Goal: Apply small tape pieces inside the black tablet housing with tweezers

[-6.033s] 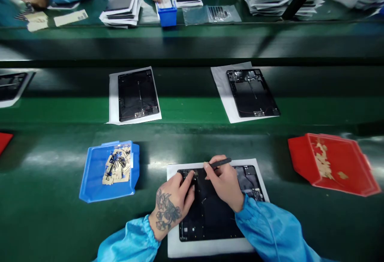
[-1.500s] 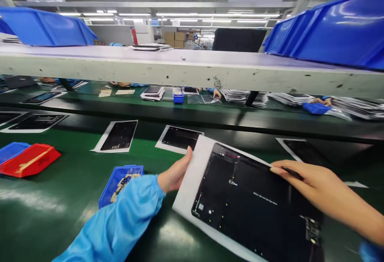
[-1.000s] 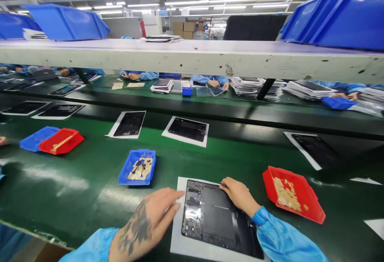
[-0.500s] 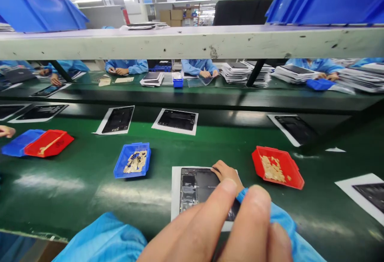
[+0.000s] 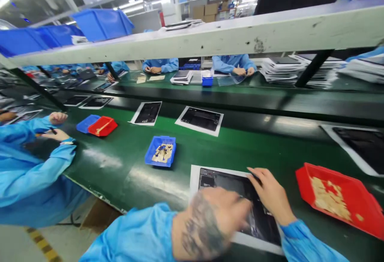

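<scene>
An opened tablet [image 5: 237,188], black with its inner parts showing, lies on a white sheet [image 5: 195,174] in front of me. My right hand [image 5: 271,194] is at its upper right edge, thumb and fingers closed around that edge. Over the middle of the tablet is my left hand [image 5: 216,218], its back towards me. Motion smears its fingers, so I cannot make out whether they hold anything. Both hands hide parts of the tablet.
Beyond my left hand stands a blue bin [image 5: 160,151] of small tan pieces. To the right, a red bin [image 5: 336,198] holds similar pieces. More tablets on sheets [image 5: 199,120] lie farther back. A co-worker's sleeve [image 5: 36,166] is at the left, and a white shelf [image 5: 180,44] crosses overhead.
My view has turned left, bringing a co-worker into sight. My left hand has moved down from close before the camera onto the tablet. My right hand stays at the tablet's edge.
</scene>
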Demonstrator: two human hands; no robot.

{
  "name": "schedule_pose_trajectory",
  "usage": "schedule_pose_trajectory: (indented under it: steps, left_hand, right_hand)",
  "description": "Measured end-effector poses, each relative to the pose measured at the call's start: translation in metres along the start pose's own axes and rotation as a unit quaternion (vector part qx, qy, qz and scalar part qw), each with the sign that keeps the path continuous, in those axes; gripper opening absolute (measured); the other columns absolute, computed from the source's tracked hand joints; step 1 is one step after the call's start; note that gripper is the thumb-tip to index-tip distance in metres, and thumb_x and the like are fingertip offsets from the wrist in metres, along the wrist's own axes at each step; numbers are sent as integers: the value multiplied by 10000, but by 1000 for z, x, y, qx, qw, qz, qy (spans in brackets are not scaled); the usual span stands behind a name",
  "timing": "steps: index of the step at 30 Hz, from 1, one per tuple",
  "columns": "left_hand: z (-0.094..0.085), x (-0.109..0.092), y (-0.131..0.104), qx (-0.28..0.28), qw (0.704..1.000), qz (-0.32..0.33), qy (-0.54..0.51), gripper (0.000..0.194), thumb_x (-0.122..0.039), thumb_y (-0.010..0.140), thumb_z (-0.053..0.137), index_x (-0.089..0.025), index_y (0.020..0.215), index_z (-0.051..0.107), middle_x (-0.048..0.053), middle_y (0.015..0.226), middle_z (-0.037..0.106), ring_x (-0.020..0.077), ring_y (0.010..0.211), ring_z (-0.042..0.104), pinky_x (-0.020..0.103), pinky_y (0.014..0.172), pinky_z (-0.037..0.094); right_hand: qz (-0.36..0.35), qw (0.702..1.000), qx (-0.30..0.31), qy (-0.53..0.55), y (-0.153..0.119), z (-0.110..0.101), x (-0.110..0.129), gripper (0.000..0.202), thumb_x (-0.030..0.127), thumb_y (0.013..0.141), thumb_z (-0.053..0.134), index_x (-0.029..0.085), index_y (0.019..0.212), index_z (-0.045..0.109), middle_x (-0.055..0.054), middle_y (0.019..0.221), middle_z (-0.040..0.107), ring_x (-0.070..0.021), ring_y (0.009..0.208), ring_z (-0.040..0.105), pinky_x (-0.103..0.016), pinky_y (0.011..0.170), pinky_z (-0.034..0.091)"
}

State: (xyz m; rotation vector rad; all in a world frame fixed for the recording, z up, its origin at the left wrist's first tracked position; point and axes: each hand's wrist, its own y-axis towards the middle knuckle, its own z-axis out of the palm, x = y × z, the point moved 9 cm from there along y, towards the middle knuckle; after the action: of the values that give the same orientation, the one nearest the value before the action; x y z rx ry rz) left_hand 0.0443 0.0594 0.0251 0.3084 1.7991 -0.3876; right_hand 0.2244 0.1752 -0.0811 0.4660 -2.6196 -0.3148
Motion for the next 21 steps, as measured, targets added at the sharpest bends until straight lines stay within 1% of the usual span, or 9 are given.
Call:
schedule_pose_trajectory:
  steps: [1, 3, 5, 7, 8, 10, 13, 17, 21]
  left_hand:
    - [-34, 10, -2, -54, 994, 5, 96, 346, -469, 869, 521, -250, 1100, 659, 108, 1124, 641, 318, 1130, 527, 438, 1049, 324]
    - [-118, 42, -15, -217, 951, -48, 215, 269, -439, 865, 549, -246, 996, 684, 56, 996, 679, 249, 966, 598, 359, 928, 425]
    - [-183, 74, -24, -286, 922, -82, 248, 251, -374, 900, 504, -192, 944, 671, 65, 969, 664, 240, 923, 591, 386, 895, 430]
    - [-226, 102, -27, -312, 904, -105, 272, 246, -345, 912, 498, -147, 918, 644, 53, 919, 639, 216, 882, 585, 404, 864, 443]
    - [-239, 115, -25, -312, 900, -117, 282, 242, -349, 905, 524, -131, 898, 627, 40, 887, 625, 194, 859, 587, 397, 840, 461]
    - [-247, 135, -15, -296, 898, -134, 296, 235, -355, 891, 560, -127, 869, 613, 23, 854, 613, 165, 817, 590, 363, 793, 490]
    - [-237, 155, 5, -269, 900, -144, 311, 234, -355, 877, 587, -123, 870, 611, 18, 862, 612, 165, 813, 599, 339, 756, 509]
    - [-228, 170, 21, -253, 898, -156, 325, 226, -344, 886, 575, -122, 909, 611, 33, 937, 615, 189, 894, 599, 361, 797, 508]
    - [-238, 180, 22, -243, 896, -187, 323, 214, -329, 894, 566, -125, 942, 605, 43, 938, 617, 166, 858, 601, 361, 787, 512]
  right_hand:
    - [7, 1000, -28, 3, -6, -11, -8, 427, 483, 951, 349, 189, 1089, 627, -72, 1071, 596, -230, 942, 622, -340, 754, 513]
    - [21, 997, -67, 9, -21, -28, -24, 439, 542, 931, 358, 216, 1019, 640, -50, 1033, 617, -220, 909, 633, -338, 764, 512]
    - [33, 995, -90, 15, -36, -38, -35, 442, 575, 912, 367, 232, 973, 639, -39, 1013, 633, -224, 888, 640, -349, 771, 512]
    - [47, 993, -108, 22, -47, -42, -41, 427, 583, 897, 383, 242, 950, 637, -34, 997, 646, -231, 868, 647, -356, 744, 517]
    - [55, 991, -118, 26, -51, -42, -43, 418, 580, 891, 392, 245, 941, 637, -34, 987, 652, -235, 860, 650, -358, 726, 520]
    - [72, 987, -136, 37, -56, -41, -46, 409, 573, 879, 402, 242, 926, 638, -42, 972, 662, -246, 859, 653, -368, 723, 523]
    - [99, 983, -144, 56, -59, -36, -51, 406, 566, 852, 418, 234, 907, 645, -57, 966, 673, -269, 862, 658, -403, 768, 523]
    - [127, 980, -121, 91, -62, -27, -59, 356, 566, 801, 457, 274, 872, 648, -49, 947, 681, -312, 851, 669, -469, 776, 533]
    - [170, 971, -115, 121, -65, -25, -65, 266, 583, 781, 471, 365, 822, 618, -28, 916, 677, -348, 844, 665, -522, 759, 533]
